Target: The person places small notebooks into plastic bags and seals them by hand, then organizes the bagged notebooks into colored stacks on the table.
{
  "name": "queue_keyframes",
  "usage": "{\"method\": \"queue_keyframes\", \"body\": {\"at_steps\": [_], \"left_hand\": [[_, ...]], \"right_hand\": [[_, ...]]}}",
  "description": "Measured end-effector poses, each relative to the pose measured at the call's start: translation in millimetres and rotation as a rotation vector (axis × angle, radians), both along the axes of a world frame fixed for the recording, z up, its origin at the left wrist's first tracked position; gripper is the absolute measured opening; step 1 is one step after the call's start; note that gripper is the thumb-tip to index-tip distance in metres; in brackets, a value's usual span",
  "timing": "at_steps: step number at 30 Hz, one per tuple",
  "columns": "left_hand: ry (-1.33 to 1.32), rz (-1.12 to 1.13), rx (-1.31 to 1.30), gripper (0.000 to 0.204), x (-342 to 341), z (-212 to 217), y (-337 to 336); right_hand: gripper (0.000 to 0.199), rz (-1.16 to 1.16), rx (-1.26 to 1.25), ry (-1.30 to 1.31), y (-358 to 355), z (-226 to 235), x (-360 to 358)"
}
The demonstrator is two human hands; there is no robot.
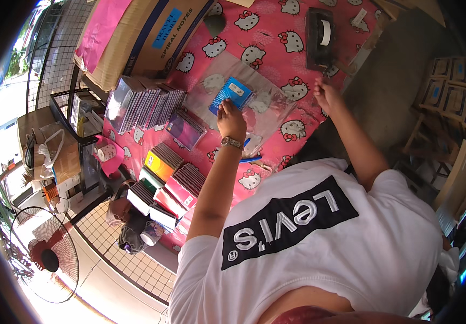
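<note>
A small blue spiral notebook (235,89) with a pale label on its cover lies over a clear plastic sheet or bag (268,108). Closed fingers of my left hand (230,120) grip its near edge; that wrist wears a watch. My right hand (328,97) is raised near the table's right edge, its fingers pinched together; whatever is between them is too small to make out. Just beyond it stands a black tape dispenser (319,40) with a roll of tape. A blue pen (251,159) lies below my left wrist.
Stacked spiral notebooks (145,105) and a purple notebook (186,129) sit left of my left hand. Nearer are yellow (162,162) and pink notebooks (184,186). A large cardboard box (135,43) occupies the far left. Wrapped bundles (451,89) stand right; a fan (49,259) stands lower left.
</note>
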State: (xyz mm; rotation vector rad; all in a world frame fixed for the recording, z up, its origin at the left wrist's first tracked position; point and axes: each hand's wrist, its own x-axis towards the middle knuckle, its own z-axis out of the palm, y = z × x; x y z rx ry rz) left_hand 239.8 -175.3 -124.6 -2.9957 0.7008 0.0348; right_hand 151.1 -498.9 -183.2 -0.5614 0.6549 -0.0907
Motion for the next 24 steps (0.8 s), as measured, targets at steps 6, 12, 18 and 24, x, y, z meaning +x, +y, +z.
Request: {"method": "queue_keyframes", "body": {"at_steps": [6,12,18,24], "left_hand": [[-0.068,0.056,-0.228,0.048,-11,-4,5],[-0.15,0.078,-0.345,0.047,-15,-6,5],[-0.108,0.058,-0.411,0.044,-18,1,13],[-0.038,0.059,-0.525,0.038,12,6,53]], "right_hand": [[0.018,1.087,-0.687,-0.377,119,102,133],[0.027,1.803,-1.776,-0.7,177,100,202],[0.038,1.546,-1.985,-0.376,177,106,188],[0.043,1.208,-1.643,0.08,124,81,125]]}}
